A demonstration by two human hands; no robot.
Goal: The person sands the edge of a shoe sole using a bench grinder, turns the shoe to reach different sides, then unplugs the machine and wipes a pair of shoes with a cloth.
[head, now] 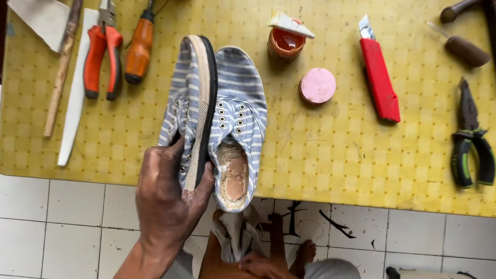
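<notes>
Left hand [165,200] grips the heel of a striped canvas shoe [194,103] turned on edge, against its mate [237,123] on the yellow tabletop [336,153]; right hand [266,265] rests loosely on the knee.

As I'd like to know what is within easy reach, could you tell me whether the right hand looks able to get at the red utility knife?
Probably yes: the right hand rests low by the knee, apparently empty, and the yellow mat between it and the red utility knife lies bare. The left hand grips a striped shoe.

Single head-worn view, looking steeply down from close above onto the yellow checked surface [336,153] and the white tiled floor [53,229] at its near edge.
</notes>
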